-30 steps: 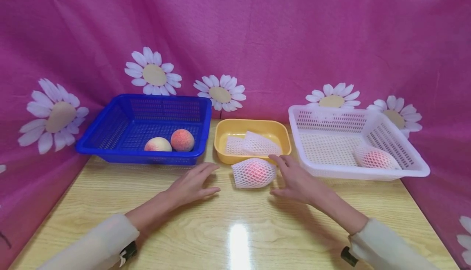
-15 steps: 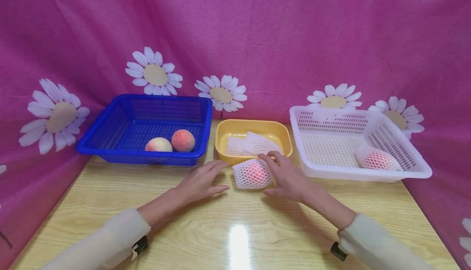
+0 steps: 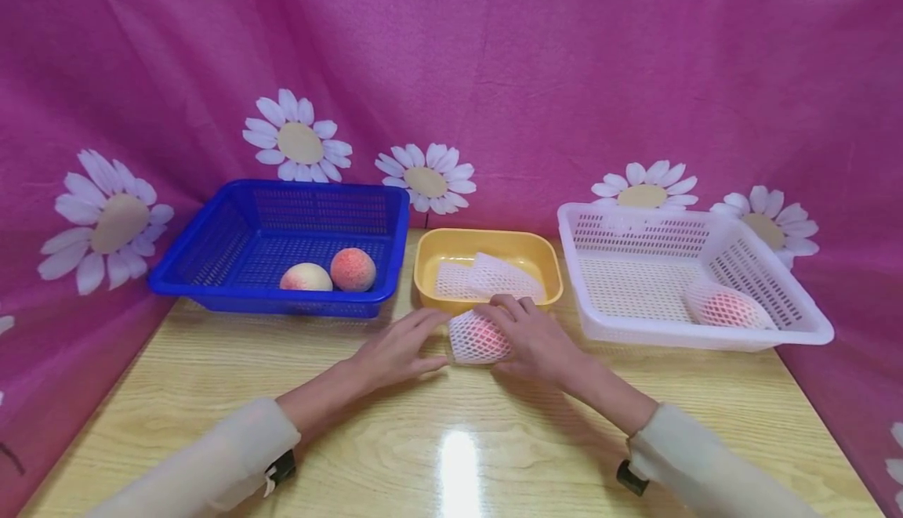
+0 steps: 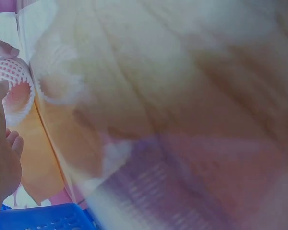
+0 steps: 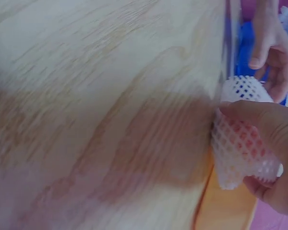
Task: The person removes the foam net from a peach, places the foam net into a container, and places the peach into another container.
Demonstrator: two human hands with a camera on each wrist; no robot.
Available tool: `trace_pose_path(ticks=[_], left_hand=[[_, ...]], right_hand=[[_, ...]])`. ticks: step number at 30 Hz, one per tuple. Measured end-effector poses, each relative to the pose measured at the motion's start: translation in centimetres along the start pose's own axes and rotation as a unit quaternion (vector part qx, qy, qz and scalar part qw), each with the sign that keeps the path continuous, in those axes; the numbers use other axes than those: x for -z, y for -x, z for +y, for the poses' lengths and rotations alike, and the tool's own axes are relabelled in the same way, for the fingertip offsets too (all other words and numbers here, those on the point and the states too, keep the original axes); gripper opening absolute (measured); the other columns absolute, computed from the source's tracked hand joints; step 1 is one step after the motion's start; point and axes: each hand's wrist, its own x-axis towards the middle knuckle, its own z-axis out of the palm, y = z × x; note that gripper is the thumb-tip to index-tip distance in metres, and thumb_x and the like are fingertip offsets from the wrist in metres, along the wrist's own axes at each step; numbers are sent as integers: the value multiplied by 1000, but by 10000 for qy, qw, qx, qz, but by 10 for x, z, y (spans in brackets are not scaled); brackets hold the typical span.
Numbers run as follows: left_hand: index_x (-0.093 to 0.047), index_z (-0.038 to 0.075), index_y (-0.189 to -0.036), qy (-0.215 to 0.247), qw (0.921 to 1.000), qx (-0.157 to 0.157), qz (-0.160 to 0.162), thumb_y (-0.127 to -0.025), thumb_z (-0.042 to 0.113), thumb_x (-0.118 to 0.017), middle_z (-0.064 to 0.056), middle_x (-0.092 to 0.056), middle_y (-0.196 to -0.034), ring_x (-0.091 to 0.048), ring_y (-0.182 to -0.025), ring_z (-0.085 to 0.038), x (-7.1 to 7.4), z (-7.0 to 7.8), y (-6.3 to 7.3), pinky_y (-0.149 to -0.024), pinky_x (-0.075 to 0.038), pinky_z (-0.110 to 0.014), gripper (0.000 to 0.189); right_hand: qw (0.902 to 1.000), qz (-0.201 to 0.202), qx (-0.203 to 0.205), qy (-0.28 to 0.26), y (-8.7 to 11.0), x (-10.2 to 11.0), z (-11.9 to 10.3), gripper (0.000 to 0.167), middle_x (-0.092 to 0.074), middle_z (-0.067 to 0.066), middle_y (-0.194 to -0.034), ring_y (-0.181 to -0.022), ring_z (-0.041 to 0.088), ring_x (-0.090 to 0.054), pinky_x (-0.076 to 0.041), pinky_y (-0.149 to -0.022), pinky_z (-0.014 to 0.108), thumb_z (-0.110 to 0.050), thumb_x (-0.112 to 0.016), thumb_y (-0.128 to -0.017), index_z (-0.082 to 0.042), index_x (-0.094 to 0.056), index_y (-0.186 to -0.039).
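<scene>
A peach in a white foam net (image 3: 476,339) lies on the table in front of the yellow tray (image 3: 429,298). My right hand (image 3: 538,347) holds it from the right, thumb on the near side and fingers over the far side. In the right wrist view, that hand's thumb and a fingertip press into the mesh of the foam net (image 5: 240,143). At the net's left end is my left hand (image 3: 398,352), its thumb and fingers spread apart and nothing gripped. The left wrist view shows the peach's reddish skin through the net's opening (image 4: 19,96).
The blue basket (image 3: 247,302) at left holds two bare peaches (image 3: 353,269). Flat foam nets (image 3: 504,277) lie in the yellow tray. At right, the white basket (image 3: 677,334) contains another netted peach (image 3: 730,308). A pink flowered cloth (image 3: 522,71) hangs behind.
My right hand has moved left, from beside the netted peach to around it. My left hand has come rightward to the net's left end. The peach has barely moved.
</scene>
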Motion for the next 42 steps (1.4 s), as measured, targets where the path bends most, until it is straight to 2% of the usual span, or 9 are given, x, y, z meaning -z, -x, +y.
trace_pose_path(ticks=[6, 10, 14, 17, 23, 27, 31, 37, 42], left_hand=[[-56, 2, -134, 118, 9999, 38, 43, -85, 27, -81, -12, -61, -129, -59, -118, -25, 7, 4, -5, -101, -48, -37, 61], [-57, 1, -131, 46, 9999, -46, 149, -85, 25, -82, -13, -61, -129, -59, -118, -27, 14, 6, -9, -101, -47, -38, 58], [-56, 2, -133, -28, 9999, 6, 171, -86, 25, -81, -15, -59, -132, -57, -123, -29, 21, 7, -13, -103, -46, -39, 58], [-55, 2, -135, -100, 9998, 38, 171, -87, 26, -80, -15, -58, -133, -56, -124, -29, 27, 7, -16, -104, -46, -40, 60], [-55, 3, -135, -339, 9991, -142, 222, -86, 28, -81, -16, -59, -132, -57, -122, -29, 38, 7, -23, -101, -48, -40, 60], [-55, 2, -134, -438, 9979, -327, 338, -85, 29, -82, -16, -59, -132, -58, -121, -29, 43, 7, -28, -99, -50, -39, 62], [-56, -1, -132, -512, 9962, -523, 481, -84, 29, -83, -18, -60, -130, -58, -121, -30, 51, 6, -34, -100, -49, -38, 63], [-56, 0, -134, -622, 9961, -477, 394, -84, 28, -83, -17, -60, -129, -58, -120, -31, 62, 7, -41, -100, -49, -40, 63], [-58, 1, -131, -762, 9939, -654, 464, -84, 25, -83, -15, -61, -127, -60, -117, -28, 67, 9, -47, -96, -52, -39, 58]], right_hand=[[9998, 117, -173, 33, -1, -8, -1, 87, -48, 12, -133, -106, 32, -49, -54, -68, 52, -30, -89, -65, -15, -48, -140], [9997, 209, -154, 30, -1, -10, -2, 86, -48, 13, -132, -104, 33, -49, -53, -67, 49, -28, -86, -63, -14, -48, -138], [9994, 344, -96, 46, -1, -8, -3, 85, -49, 13, -130, -103, 33, -49, -52, -65, 45, -27, -86, -61, -13, -49, -136], [9992, 403, -35, 63, -1, -4, -3, 85, -49, 15, -128, -104, 34, -49, -52, -70, 43, -26, -85, -60, -11, -49, -135], [9981, 602, 15, 88, -1, 5, -2, 85, -49, 16, -126, -103, 34, -48, -50, -80, 41, -26, -84, -58, -9, -49, -134], [9982, 594, -61, 73, 2, 9, -1, 85, -49, 15, -126, -102, 32, -47, -51, -76, 39, -27, -84, -59, -11, -48, -135], [9975, 703, 11, 22, 2, 14, 1, 85, -49, 16, -125, -101, 33, -48, -50, -77, 41, -26, -84, -59, -10, -48, -134], [9948, 1012, 105, -63, -1, 24, 4, 85, -49, 17, -123, -100, 36, -48, -47, -81, 45, -24, -84, -56, -9, -48, -132], [9925, 1220, 62, -4, -4, 38, 4, 86, -49, 18, -123, -99, 37, -48, -48, -79, 47, -24, -85, -57, -10, -48, -132]])
